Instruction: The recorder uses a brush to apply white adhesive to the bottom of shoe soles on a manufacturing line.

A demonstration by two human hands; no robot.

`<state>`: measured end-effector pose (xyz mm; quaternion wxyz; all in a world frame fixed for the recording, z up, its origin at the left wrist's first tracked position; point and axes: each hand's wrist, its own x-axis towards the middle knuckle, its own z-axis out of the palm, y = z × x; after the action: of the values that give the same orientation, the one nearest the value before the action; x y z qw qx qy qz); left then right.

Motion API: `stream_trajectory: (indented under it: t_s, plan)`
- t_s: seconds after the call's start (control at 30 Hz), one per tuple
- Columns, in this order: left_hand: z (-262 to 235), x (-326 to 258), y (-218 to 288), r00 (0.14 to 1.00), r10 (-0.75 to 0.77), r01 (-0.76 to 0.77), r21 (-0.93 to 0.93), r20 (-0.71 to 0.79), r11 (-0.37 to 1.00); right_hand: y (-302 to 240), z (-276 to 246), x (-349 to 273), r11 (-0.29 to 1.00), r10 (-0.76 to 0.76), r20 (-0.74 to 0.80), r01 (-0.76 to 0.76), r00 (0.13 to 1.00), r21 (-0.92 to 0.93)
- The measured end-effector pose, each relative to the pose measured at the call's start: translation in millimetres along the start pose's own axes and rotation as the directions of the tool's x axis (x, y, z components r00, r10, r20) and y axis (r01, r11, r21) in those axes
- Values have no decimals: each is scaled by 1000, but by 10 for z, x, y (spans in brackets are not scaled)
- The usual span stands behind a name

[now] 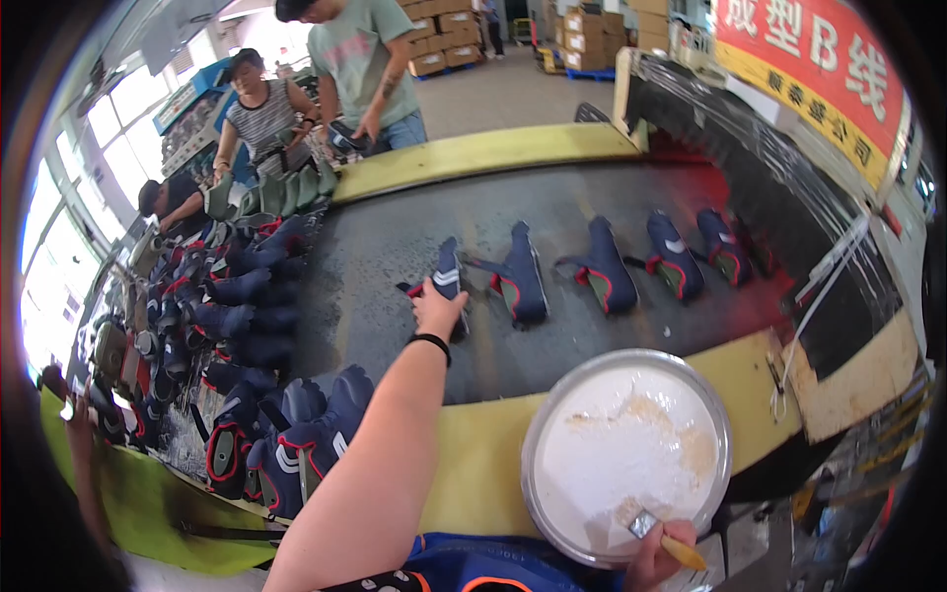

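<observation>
1. The dark blue shoe upper is long and narrow, with pale stripes across its middle and a red-edged strap at its left side; its near end is partly hidden by the hand.
2. It lies on the table, left of the middle, well in from both the near and far edges.
3. The left hand grasps its near part, thumb on the right side, fingers on the left.
4. The right hand, well apart from it, grips a brush, bristles in the white paste.
5. That paste fills a round metal basin at the table's near edge, toward the right corner.
6. Similar uppers stand in a row toward the table's right end; a heap of shoe pieces crowds the left end.
</observation>
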<state>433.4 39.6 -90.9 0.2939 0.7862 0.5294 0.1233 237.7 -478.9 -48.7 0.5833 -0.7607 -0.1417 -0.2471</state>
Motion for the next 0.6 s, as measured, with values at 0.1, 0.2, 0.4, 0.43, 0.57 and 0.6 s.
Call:
stream_trajectory:
  t_s: [0.1,0.2,0.4,0.43,0.57,0.6]
  plan:
    - [-2,-43,92,993,-93,89,59,75,994,-40,-2,5,999,33,7,-33,999,-20]
    - [-67,-117,170,980,-162,155,69,116,986,-91,13,19,991,91,15,-92,996,100]
    - [-218,-533,294,959,-273,282,-164,75,945,-107,-27,81,999,1,16,0,1000,-32]
    - [-248,-596,347,950,-310,304,-286,23,909,-90,-24,81,993,-37,22,39,999,-116]
    - [-419,-881,587,922,-387,258,-718,-16,646,-26,32,26,999,46,-94,-46,995,7]
    - [-473,-999,635,932,-361,251,-788,39,562,-16,42,17,999,40,-88,-39,995,11]
